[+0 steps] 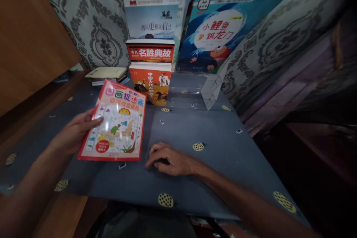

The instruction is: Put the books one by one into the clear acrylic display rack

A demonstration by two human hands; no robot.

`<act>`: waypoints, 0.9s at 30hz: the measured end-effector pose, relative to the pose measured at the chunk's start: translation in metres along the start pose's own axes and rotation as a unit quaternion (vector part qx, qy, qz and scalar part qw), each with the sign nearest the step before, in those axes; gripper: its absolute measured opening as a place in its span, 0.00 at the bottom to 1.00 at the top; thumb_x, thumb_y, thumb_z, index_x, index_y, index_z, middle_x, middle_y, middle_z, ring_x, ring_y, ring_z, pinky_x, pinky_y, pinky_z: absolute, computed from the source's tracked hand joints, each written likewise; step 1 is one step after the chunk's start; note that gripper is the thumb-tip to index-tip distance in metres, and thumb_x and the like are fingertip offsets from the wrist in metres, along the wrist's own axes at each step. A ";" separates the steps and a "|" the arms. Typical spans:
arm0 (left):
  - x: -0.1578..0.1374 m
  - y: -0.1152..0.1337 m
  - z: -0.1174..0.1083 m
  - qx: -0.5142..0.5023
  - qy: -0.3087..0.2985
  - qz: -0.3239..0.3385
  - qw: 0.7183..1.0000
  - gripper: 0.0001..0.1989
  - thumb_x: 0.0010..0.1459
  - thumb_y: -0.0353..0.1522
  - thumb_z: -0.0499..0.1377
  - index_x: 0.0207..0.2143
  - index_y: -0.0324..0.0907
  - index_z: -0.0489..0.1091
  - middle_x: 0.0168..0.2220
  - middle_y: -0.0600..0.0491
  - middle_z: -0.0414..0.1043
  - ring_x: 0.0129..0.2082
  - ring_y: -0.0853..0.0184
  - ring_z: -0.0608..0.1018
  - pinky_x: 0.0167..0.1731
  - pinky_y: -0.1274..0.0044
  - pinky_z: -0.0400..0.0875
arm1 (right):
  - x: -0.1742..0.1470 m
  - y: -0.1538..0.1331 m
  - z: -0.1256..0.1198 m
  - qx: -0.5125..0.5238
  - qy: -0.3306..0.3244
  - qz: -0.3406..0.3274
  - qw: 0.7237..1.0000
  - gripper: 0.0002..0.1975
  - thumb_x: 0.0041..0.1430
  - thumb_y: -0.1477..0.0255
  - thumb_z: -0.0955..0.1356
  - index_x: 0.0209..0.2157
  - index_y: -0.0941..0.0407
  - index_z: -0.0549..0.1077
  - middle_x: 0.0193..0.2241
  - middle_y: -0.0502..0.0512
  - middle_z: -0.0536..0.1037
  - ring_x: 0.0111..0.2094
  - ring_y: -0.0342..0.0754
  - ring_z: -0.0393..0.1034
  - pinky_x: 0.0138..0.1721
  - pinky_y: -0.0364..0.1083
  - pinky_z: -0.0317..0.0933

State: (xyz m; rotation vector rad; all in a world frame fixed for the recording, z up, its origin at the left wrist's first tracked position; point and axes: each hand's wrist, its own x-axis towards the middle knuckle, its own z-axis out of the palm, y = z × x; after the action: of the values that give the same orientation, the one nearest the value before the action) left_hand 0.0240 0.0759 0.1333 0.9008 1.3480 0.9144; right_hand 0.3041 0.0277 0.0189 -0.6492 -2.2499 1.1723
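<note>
In the head view, my left hand grips a red-bordered picture book by its left edge, thumb on the cover. The cover carries coloured Chinese lettering and a cartoon scene, and light glares off it. To the right of the book, my right hand rests on the blue tablecloth, its fingers curled in and nothing visible in them. Just behind the held book stands an orange book in a clear tiered rack.
A red book, a pale blue-and-white book and a teal fish-story book stand in the rack. Behind the held book lies a stack of books. A wooden cabinet borders the left, with patterned wall covering behind.
</note>
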 end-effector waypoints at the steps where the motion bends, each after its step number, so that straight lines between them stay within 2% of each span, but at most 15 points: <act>1: -0.005 0.010 -0.001 0.025 0.010 0.042 0.999 0.29 0.45 0.32 0.70 0.52 0.51 0.73 0.39 0.52 0.83 0.39 0.47 0.84 0.28 0.65 0.83 | 0.000 0.001 0.000 0.006 0.008 -0.003 1.000 0.14 0.58 0.81 0.66 0.40 0.55 0.81 0.37 0.53 0.83 0.43 0.47 0.73 0.53 0.54 0.64; 3: -0.016 0.024 -0.002 0.107 0.024 0.148 0.983 0.25 0.49 0.37 0.68 0.51 0.53 0.74 0.39 0.54 0.82 0.42 0.49 0.82 0.31 0.67 0.83 | -0.001 0.002 0.000 0.021 0.023 -0.012 0.999 0.13 0.59 0.80 0.65 0.40 0.56 0.81 0.35 0.54 0.84 0.41 0.47 0.74 0.51 0.53 0.65; 4: -0.021 0.025 -0.003 0.165 0.026 0.205 0.964 0.22 0.51 0.38 0.67 0.50 0.54 0.75 0.39 0.55 0.82 0.43 0.50 0.82 0.33 0.68 0.83 | -0.001 0.002 -0.001 0.030 0.024 -0.017 0.999 0.13 0.60 0.79 0.65 0.40 0.57 0.81 0.35 0.54 0.84 0.40 0.47 0.74 0.51 0.53 0.65; 7: -0.030 0.000 -0.002 0.354 -0.010 0.329 0.876 0.11 0.58 0.41 0.62 0.44 0.56 0.79 0.37 0.56 0.81 0.39 0.53 0.82 0.36 0.68 0.81 | -0.003 -0.003 -0.002 0.079 0.004 -0.030 0.996 0.12 0.64 0.75 0.64 0.41 0.58 0.80 0.35 0.56 0.84 0.39 0.46 0.76 0.52 0.53 0.65; 8: -0.030 -0.016 -0.002 0.400 -0.042 0.340 0.850 0.12 0.60 0.40 0.59 0.44 0.56 0.79 0.37 0.55 0.82 0.37 0.54 0.82 0.36 0.67 0.81 | -0.004 -0.006 -0.002 0.104 -0.017 -0.026 0.994 0.12 0.65 0.74 0.64 0.42 0.58 0.80 0.36 0.56 0.85 0.39 0.46 0.76 0.51 0.52 0.66; 10: -0.028 -0.053 0.001 0.480 -0.113 0.324 0.807 0.16 0.60 0.34 0.56 0.47 0.57 0.79 0.41 0.54 0.83 0.39 0.55 0.84 0.38 0.67 0.81 | -0.006 -0.015 -0.002 0.158 -0.089 -0.006 0.983 0.12 0.66 0.71 0.65 0.44 0.59 0.79 0.40 0.58 0.84 0.42 0.46 0.77 0.50 0.50 0.67; 12: -0.028 -0.086 0.004 0.557 -0.192 0.317 0.743 0.24 0.58 0.27 0.55 0.53 0.55 0.75 0.55 0.53 0.78 0.54 0.55 0.79 0.50 0.65 0.78 | -0.007 -0.025 -0.001 0.196 -0.177 0.012 0.964 0.13 0.65 0.71 0.67 0.47 0.60 0.78 0.45 0.60 0.83 0.47 0.47 0.77 0.50 0.48 0.68; 15: -0.033 -0.114 0.005 0.624 -0.215 0.321 0.680 0.29 0.61 0.23 0.52 0.62 0.50 0.67 0.64 0.48 0.68 0.66 0.55 0.68 0.58 0.63 0.72 | -0.005 -0.042 -0.001 0.226 -0.283 0.026 0.932 0.17 0.63 0.75 0.69 0.53 0.60 0.76 0.50 0.61 0.81 0.54 0.49 0.75 0.56 0.48 0.65; 18: -0.041 -0.120 0.004 0.647 -0.213 0.351 0.643 0.30 0.61 0.21 0.52 0.64 0.47 0.63 0.66 0.46 0.65 0.68 0.55 0.64 0.61 0.62 0.69 | 0.000 -0.055 -0.005 0.284 -0.376 0.050 0.881 0.22 0.63 0.77 0.69 0.58 0.56 0.72 0.56 0.57 0.78 0.58 0.49 0.72 0.60 0.47 0.63; 20: -0.047 -0.122 0.005 0.653 -0.196 0.376 0.628 0.31 0.61 0.21 0.53 0.65 0.45 0.61 0.67 0.45 0.63 0.69 0.54 0.62 0.62 0.62 0.67 | 0.006 -0.060 -0.007 0.349 -0.403 0.039 0.845 0.22 0.65 0.71 0.68 0.59 0.57 0.71 0.56 0.59 0.78 0.59 0.51 0.71 0.60 0.48 0.63; 21: -0.050 -0.123 0.005 0.655 -0.188 0.386 0.622 0.30 0.62 0.22 0.53 0.66 0.43 0.60 0.67 0.44 0.62 0.69 0.54 0.61 0.62 0.61 0.67 | 0.011 -0.061 -0.008 0.376 -0.392 0.027 0.839 0.21 0.66 0.67 0.68 0.58 0.59 0.72 0.54 0.61 0.79 0.59 0.53 0.72 0.60 0.49 0.63; 22: -0.052 -0.123 0.007 0.656 -0.180 0.392 0.619 0.29 0.63 0.23 0.54 0.66 0.42 0.59 0.67 0.43 0.62 0.69 0.53 0.61 0.62 0.61 0.67 | 0.017 -0.061 -0.008 0.391 -0.358 0.013 0.848 0.22 0.67 0.62 0.67 0.56 0.60 0.73 0.53 0.62 0.79 0.58 0.54 0.72 0.60 0.51 0.63; 24: -0.056 -0.125 0.010 0.656 -0.169 0.398 0.618 0.25 0.65 0.25 0.53 0.64 0.40 0.61 0.65 0.43 0.66 0.66 0.53 0.65 0.60 0.62 0.70 | 0.032 -0.058 -0.005 0.358 -0.231 0.003 0.905 0.23 0.70 0.58 0.63 0.54 0.60 0.75 0.52 0.62 0.80 0.57 0.53 0.72 0.60 0.53 0.63; 26: -0.059 -0.127 0.014 0.662 -0.167 0.401 0.611 0.19 0.66 0.27 0.53 0.58 0.39 0.66 0.59 0.42 0.71 0.62 0.52 0.71 0.57 0.62 0.72 | 0.051 -0.052 0.004 0.236 -0.082 0.014 0.968 0.20 0.72 0.61 0.61 0.55 0.56 0.74 0.55 0.60 0.78 0.58 0.51 0.70 0.61 0.54 0.61; 27: -0.060 -0.129 0.015 0.666 -0.164 0.403 0.606 0.17 0.65 0.27 0.53 0.55 0.38 0.68 0.56 0.42 0.73 0.59 0.52 0.73 0.55 0.62 0.73 | 0.060 -0.048 0.010 0.158 -0.035 0.022 0.987 0.19 0.73 0.63 0.60 0.57 0.55 0.73 0.56 0.60 0.76 0.59 0.51 0.69 0.62 0.55 0.59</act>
State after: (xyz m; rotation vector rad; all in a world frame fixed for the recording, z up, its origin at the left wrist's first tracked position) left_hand 0.0408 -0.0298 0.0379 2.8550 1.1034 0.0873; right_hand 0.2443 0.0351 0.0680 -0.5402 -2.0501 1.5535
